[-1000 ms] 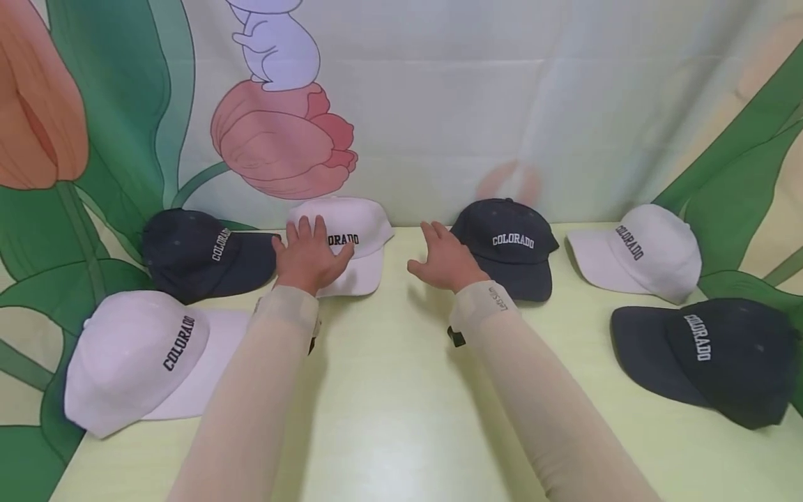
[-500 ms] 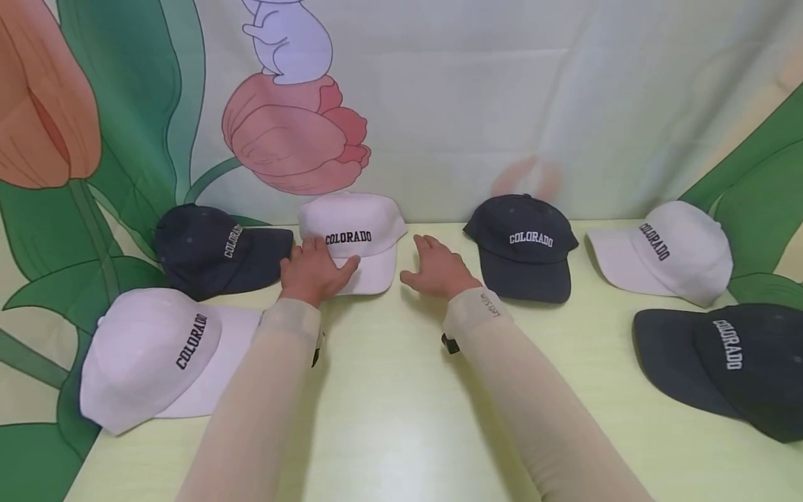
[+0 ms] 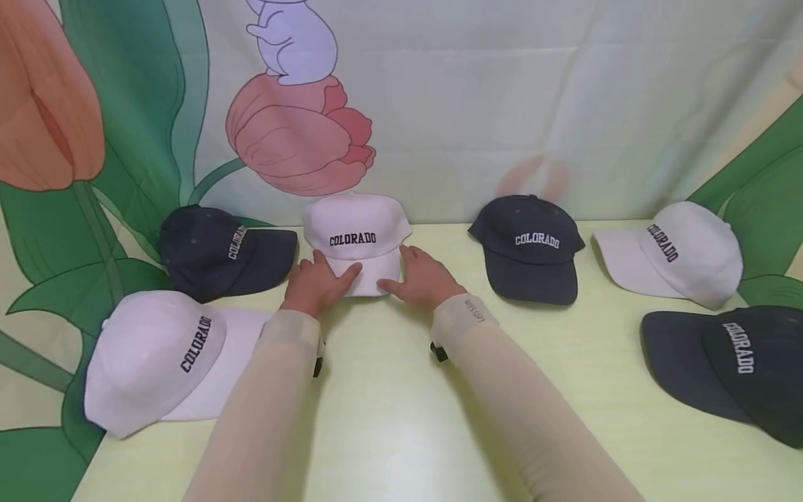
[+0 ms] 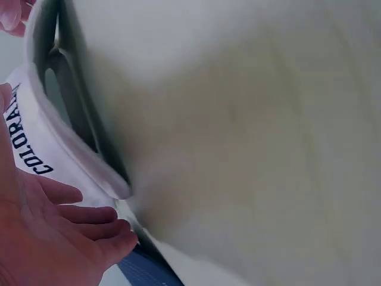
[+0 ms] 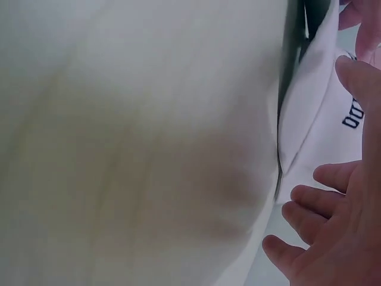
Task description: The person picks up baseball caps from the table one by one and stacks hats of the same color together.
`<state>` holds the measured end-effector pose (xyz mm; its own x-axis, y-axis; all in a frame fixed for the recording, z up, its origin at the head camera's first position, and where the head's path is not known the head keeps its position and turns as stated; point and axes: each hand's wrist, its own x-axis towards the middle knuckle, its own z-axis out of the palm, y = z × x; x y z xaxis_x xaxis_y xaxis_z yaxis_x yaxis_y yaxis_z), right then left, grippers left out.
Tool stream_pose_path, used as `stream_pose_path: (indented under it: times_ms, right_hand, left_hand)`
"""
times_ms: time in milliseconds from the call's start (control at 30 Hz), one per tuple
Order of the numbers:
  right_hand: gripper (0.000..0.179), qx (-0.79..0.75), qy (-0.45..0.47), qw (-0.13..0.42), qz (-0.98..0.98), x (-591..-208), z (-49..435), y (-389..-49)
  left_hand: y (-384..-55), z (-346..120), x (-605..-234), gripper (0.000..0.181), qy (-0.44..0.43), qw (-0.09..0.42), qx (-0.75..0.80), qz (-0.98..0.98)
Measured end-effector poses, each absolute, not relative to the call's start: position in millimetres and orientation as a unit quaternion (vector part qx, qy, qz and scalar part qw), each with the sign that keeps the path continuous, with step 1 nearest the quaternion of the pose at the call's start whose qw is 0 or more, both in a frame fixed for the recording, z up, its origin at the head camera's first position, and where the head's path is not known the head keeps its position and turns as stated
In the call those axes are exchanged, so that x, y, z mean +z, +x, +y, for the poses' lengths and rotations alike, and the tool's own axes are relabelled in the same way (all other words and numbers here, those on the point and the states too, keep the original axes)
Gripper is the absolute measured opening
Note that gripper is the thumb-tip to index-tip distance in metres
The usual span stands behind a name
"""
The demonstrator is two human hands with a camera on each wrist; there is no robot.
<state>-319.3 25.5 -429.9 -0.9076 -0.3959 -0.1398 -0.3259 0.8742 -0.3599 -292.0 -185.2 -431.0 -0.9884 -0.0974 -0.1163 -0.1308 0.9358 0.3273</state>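
Note:
A white baseball cap [image 3: 356, 215] with dark COLORADO lettering sits at the back, brim toward me. My left hand [image 3: 314, 284] is at the brim's left side, its thumb over the brim. On the opposite side, my right hand [image 3: 428, 277] has its thumb by the brim's right front corner. In the left wrist view, the left hand's fingers [image 4: 89, 221] are spread loosely beside the white cap [image 4: 74, 152]. Relaxed fingers [image 5: 315, 202] of the right hand show near the same cap [image 5: 312, 119] in the right wrist view. Neither hand visibly grips it.
Navy caps stand at back left [image 3: 213, 251], back right [image 3: 530, 237] and right front [image 3: 740, 369]. Other white caps lie at left front [image 3: 157, 355] and far right [image 3: 696, 251]. All rest on a pale yellow table [image 3: 389, 418] before a flower-printed curtain [image 3: 439, 104].
My left hand has come down from over the white cap's crown to its brim. The right hand has moved left, from near the navy cap to the white brim. The view has shifted slightly.

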Motion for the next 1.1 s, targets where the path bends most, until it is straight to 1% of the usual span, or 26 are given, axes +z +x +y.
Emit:
stream_pose_path:
  times_ms: [167,333,533,700,867,1100]
  right_hand:
    - [0.093,-0.156,-0.190,0.094,0.965,-438,17,-320]
    - [0.099,-0.152,-0.195,0.094,0.964,-443,9,-319]
    - [0.111,-0.155,-0.198,0.120,0.960,-443,4,-318]
    - [0.114,-0.166,-0.197,0.129,0.958,-442,3,-319]
    - [0.111,-0.175,-0.199,0.127,0.956,-439,2,-317]
    - [0.104,-0.186,-0.199,0.127,0.954,-439,2,-315]
  left_hand:
    - [-292,-190,-439,0.100,-0.047,0.050,0.174,0.982]
    - [-289,-192,-442,0.102,-0.066,0.058,0.203,0.975]
    - [-290,-193,-441,0.106,-0.050,0.071,0.207,0.975]
    - [-293,-193,-438,0.105,-0.046,0.074,0.211,0.974]
    - [-294,-194,-436,0.105,-0.051,0.083,0.213,0.972]
    - [-294,-194,-439,0.103,-0.048,0.074,0.225,0.970]
